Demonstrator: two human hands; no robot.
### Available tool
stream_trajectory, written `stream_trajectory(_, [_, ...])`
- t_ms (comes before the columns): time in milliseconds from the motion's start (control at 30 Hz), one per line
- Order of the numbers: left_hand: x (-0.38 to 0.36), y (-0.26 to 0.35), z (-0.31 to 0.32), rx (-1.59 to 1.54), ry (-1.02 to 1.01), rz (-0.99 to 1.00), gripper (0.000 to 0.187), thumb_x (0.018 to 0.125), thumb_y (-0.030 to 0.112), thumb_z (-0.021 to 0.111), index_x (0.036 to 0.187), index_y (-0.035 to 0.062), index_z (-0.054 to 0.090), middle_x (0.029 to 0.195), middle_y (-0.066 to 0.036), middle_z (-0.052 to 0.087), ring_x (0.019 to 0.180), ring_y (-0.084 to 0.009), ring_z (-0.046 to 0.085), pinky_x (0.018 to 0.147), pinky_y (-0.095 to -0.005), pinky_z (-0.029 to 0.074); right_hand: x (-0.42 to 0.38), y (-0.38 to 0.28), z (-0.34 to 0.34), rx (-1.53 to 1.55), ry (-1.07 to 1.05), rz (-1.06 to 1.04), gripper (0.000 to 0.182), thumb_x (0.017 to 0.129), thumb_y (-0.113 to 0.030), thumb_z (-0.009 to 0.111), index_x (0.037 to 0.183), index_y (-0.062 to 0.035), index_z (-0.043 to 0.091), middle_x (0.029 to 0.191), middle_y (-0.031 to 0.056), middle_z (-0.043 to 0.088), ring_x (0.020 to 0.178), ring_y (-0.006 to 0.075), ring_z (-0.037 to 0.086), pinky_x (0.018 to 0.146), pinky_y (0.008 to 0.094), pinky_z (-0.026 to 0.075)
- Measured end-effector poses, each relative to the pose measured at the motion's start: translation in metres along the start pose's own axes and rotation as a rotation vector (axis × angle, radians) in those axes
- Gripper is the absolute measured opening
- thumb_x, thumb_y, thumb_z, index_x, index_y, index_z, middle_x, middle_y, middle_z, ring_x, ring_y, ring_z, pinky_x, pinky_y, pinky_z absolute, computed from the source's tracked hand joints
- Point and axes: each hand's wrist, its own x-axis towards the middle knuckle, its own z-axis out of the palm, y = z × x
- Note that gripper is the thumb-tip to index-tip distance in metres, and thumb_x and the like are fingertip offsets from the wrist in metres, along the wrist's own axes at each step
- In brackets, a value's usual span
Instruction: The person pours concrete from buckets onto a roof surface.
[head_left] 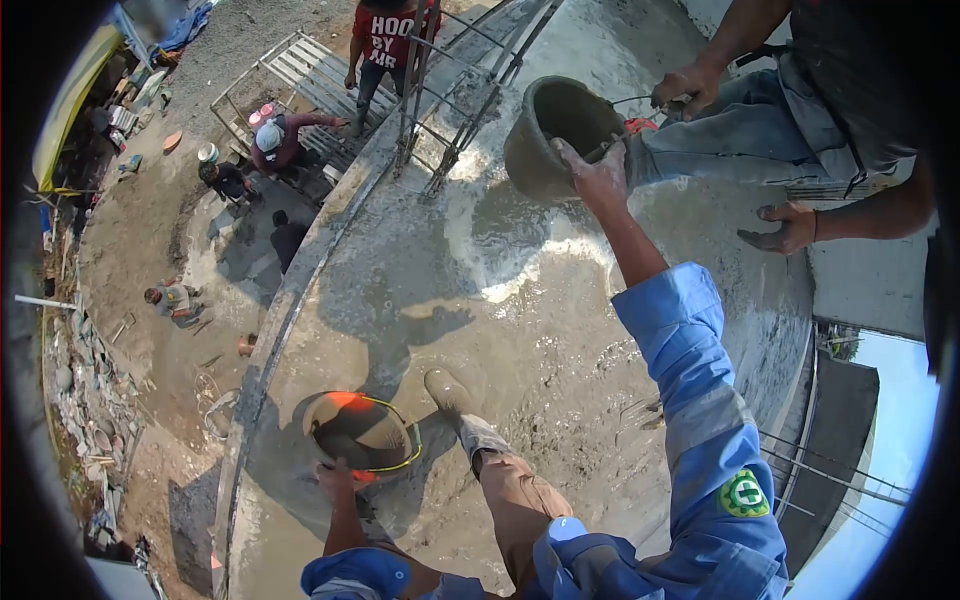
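Note:
A dark grey bucket (560,135) hangs tilted at the upper middle, its opening facing up and right. My right hand (600,178), coated in grey cement, grips its lower rim. A co-worker's hand (690,90) is at the handle of that bucket. Low on the left, my left hand (336,478) holds the rim of an orange-and-black bucket (360,435) with a yellow-green handle. That bucket is tilted, and the inside looks dark and cement-smeared. The co-worker's other hand (785,228) is held open at the right, touching nothing.
Wet concrete (480,330) covers the slab under my boot (450,392). The slab edge (262,370) drops to a lower yard with several people. Upright rebar (465,110) stands at the top; a co-worker's leg (720,140) is at upper right.

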Motion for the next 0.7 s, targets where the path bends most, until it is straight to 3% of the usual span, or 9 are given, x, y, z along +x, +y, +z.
stream_trajectory(33, [-0.002,0.004,-0.004,0.011,0.004,-0.013,0.05,0.071,0.025,0.07,0.107,-0.004,0.05,0.102,-0.023,0.059,0.095,-0.0392,0.057,0.081,-0.0455,0.044,-0.017,-0.023,0.004,0.259,0.104,0.13,0.067,0.078,-0.03,0.07,0.126,0.0039,0.036,0.106,0.0212,0.057,0.104,0.0291,0.055,0.088,0.0357,0.043])
stream_trajectory(133, [-0.016,0.023,-0.02,0.039,-0.056,-0.03,0.053,0.07,0.033,0.07,0.103,-0.0039,0.052,0.097,-0.024,0.06,0.092,-0.0396,0.059,0.08,-0.0462,0.045,-0.063,-0.055,-0.012,0.543,0.017,0.191,0.047,0.081,-0.017,0.066,0.118,0.0007,0.041,0.097,0.0165,0.06,0.088,0.0224,0.061,0.077,0.0312,0.048])
stream_trajectory(200, [-0.018,0.025,-0.024,0.015,-0.063,-0.037,0.054,0.07,0.037,0.07,0.101,-0.0032,0.053,0.093,-0.023,0.062,0.089,-0.04,0.06,0.078,-0.0465,0.046,-0.094,-0.063,-0.014,0.938,0.0,0.331,0.031,0.088,-0.007,0.056,0.115,-0.0026,0.043,0.078,0.0065,0.058,0.064,0.0097,0.055,0.056,0.0227,0.045])
stream_trajectory(300, [-0.011,0.011,-0.018,-0.027,-0.132,-0.065,0.061,0.069,0.042,0.07,0.107,-0.0017,0.052,0.102,-0.023,0.061,0.097,-0.0383,0.058,0.083,-0.0443,0.046,-0.145,-0.061,-0.032,0.849,0.051,0.241,0.025,0.092,-0.011,0.05,0.115,-0.0012,0.046,0.072,0.0034,0.054,0.058,0.0075,0.048,0.052,0.0203,0.039])
stream_trajectory(367, [-0.01,-0.003,0.0,-0.037,0.002,0.036,0.05,0.07,0.039,0.071,0.094,-0.0009,0.052,0.083,-0.022,0.062,0.082,-0.0389,0.061,0.073,-0.0463,0.047,-0.187,-0.054,-0.037,0.824,0.076,0.174,0.023,0.094,-0.02,0.048,0.107,-0.0007,0.049,0.067,0.0027,0.054,0.053,0.0087,0.047,0.047,0.0231,0.039])
stream_trajectory(533, [-0.014,-0.016,0.001,-0.199,-0.045,0.088,0.057,0.071,0.041,0.072,0.099,-0.0023,0.049,0.095,-0.025,0.058,0.091,-0.0417,0.057,0.074,-0.0478,0.047,-0.29,-0.09,-0.041,1.025,0.071,0.747,0.024,0.095,-0.028,0.047,0.096,-0.0046,0.047,0.066,0.0002,0.048,0.052,0.0101,0.045,0.044,0.0244,0.037])
stream_trajectory(567, [-0.014,-0.021,0.002,-0.222,-0.064,0.064,0.059,0.07,0.04,0.073,0.101,-0.0028,0.047,0.1,-0.027,0.055,0.094,-0.0427,0.055,0.076,-0.0481,0.047,-0.312,-0.092,-0.039,1.024,0.048,0.748,0.024,0.095,-0.028,0.047,0.096,-0.0046,0.047,0.066,0.0002,0.048,0.052,0.0101,0.045,0.044,0.0244,0.037])
stream_trajectory(633, [-0.018,-0.033,0.002,-0.244,-0.086,0.031,0.061,0.07,0.038,0.074,0.104,-0.0032,0.046,0.106,-0.028,0.051,0.097,-0.0437,0.053,0.077,-0.0483,0.046,-0.356,-0.103,-0.038,1.246,-0.301,0.959,0.026,0.095,-0.032,0.045,0.092,-0.0063,0.046,0.061,-0.001,0.043,0.047,0.0099,0.04,0.039,0.0243,0.033])
stream_trajectory(700, [-0.018,-0.046,0.003,-0.257,-0.046,0.014,0.063,0.073,0.038,0.072,0.11,-0.0036,0.043,0.109,-0.029,0.048,0.098,-0.0434,0.052,0.08,-0.0492,0.045,-0.394,-0.153,-0.034,1.013,-0.246,1.087,0.02,0.096,-0.03,0.044,0.087,-0.0118,0.045,0.059,-0.0026,0.041,0.045,0.0083,0.037,0.037,0.0243,0.03])
